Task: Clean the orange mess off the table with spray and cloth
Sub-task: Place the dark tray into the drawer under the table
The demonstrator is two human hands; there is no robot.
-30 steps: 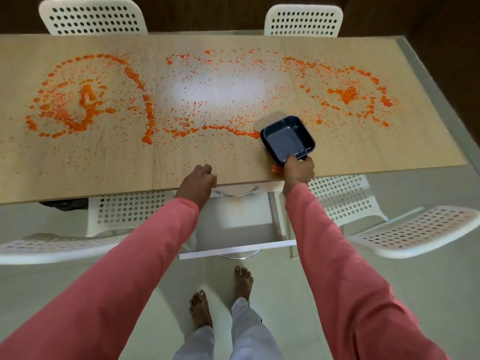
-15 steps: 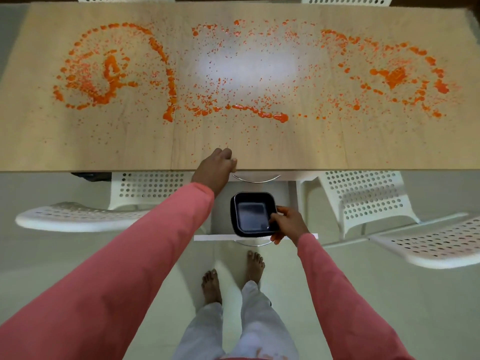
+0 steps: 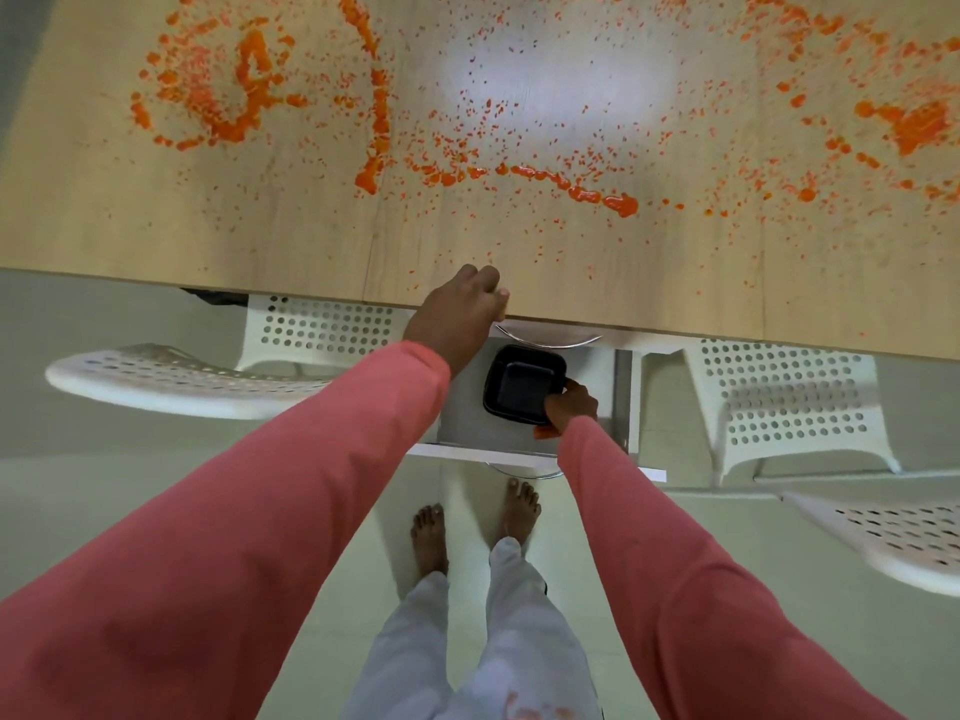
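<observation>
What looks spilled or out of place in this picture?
Orange mess is splattered in rings and streaks over the wooden table. The drawer below hangs open, and the right hand holds a dark square tray over it. Nothing looks broken.

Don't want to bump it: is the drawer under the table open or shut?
Open. The drawer sticks out past the table edge, and the right hand holds a black tray inside it.

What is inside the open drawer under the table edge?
The open drawer holds a dark square tray, gripped at its corner by the right hand. An orange bit shows beneath that hand. The drawer's back part is hidden under the table.
</observation>
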